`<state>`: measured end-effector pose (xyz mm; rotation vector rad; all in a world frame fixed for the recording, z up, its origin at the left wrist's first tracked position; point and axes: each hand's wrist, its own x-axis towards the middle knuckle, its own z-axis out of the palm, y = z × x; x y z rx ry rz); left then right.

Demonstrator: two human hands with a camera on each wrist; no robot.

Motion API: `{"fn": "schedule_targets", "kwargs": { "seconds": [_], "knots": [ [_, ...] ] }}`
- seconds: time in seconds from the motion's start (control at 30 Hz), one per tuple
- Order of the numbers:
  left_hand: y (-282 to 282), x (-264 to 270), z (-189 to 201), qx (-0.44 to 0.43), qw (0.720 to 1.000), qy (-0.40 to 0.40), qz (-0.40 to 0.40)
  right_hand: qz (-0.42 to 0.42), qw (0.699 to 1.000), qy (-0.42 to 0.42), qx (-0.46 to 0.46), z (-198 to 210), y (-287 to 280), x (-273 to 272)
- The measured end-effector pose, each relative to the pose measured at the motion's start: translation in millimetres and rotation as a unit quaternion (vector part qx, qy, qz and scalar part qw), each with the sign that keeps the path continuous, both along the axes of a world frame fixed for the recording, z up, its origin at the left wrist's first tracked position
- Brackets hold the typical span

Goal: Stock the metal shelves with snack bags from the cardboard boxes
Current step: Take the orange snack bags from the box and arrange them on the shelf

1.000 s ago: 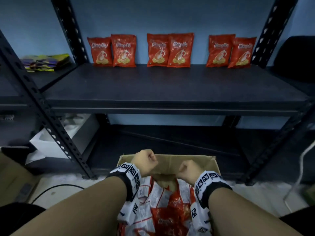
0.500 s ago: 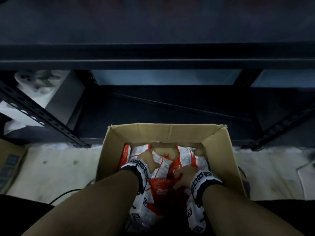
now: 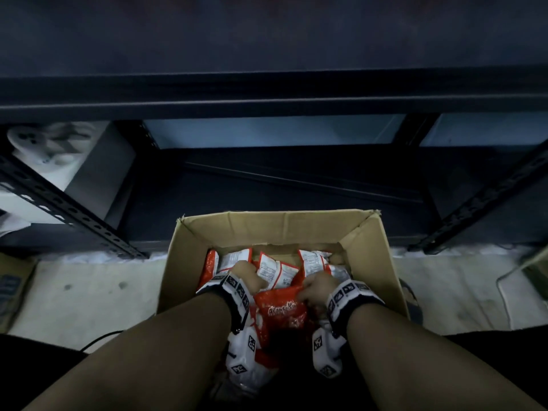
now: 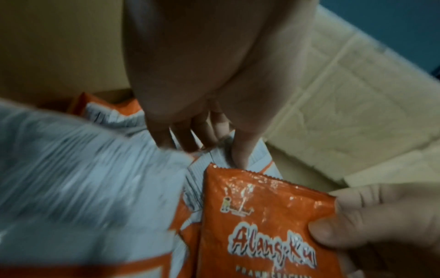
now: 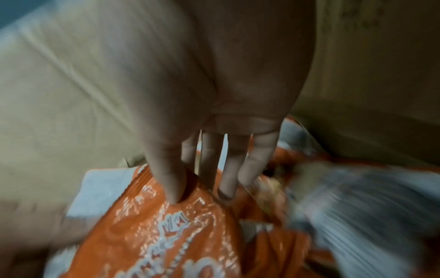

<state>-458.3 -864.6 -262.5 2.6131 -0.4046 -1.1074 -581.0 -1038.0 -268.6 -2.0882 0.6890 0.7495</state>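
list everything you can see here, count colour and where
cardboard box: one, brown, open, on the floor before the shelves
snack bags: many, orange-red with white backs, piled in the box
face-up bag: one, orange-red, on top of the pile
metal shelves: dark, behind the box
white object: one, lower shelf, far left
left hand: fingers in among the bags
right hand: pinches the face-up bag's corner

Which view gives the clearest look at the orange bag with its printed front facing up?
Left wrist: the orange bag shows sharp lettering, the right hand pinching its edge. Head shows it small and dim; right wrist shows it blurred.
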Motion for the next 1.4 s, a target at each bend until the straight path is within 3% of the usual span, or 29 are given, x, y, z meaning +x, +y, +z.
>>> {"fn": "schedule_targets", "kwargs": {
  "seconds": [0.13, 0.37, 0.57, 0.83, 0.93, 1.07, 1.23, 1.4],
  "knots": [
    [1, 7, 36, -0.074, 0.996, -0.011, 0.046, -0.070, 0.997, -0.030, 0.024, 31, -10, 11],
    [4, 31, 117, -0.180, 0.982, 0.032, 0.058, -0.054, 0.993, -0.089, 0.047, 111, -34, 36],
    [5, 54, 202, -0.233, 0.971, 0.042, -0.018, -0.045, 0.980, -0.182, 0.064, 189, -42, 50],
    [13, 61, 322, -0.280, 0.955, -0.037, -0.088, -0.018, 0.954, -0.295, 0.057, 286, -49, 46],
    [16, 58, 348, -0.323, 0.938, -0.090, -0.086, -0.018, 0.931, -0.362, 0.040, 321, -49, 38],
    [17, 50, 374, -0.405, 0.900, -0.150, -0.059, -0.052, 0.878, -0.475, 0.026, 358, -50, 29],
    [16, 46, 392, -0.497, 0.842, -0.209, 0.031, -0.092, 0.819, -0.566, -0.005, 394, -48, 15],
    [17, 51, 390, -0.527, 0.804, -0.264, 0.081, -0.148, 0.718, -0.676, -0.075, 414, -46, 9]
  ]
}}
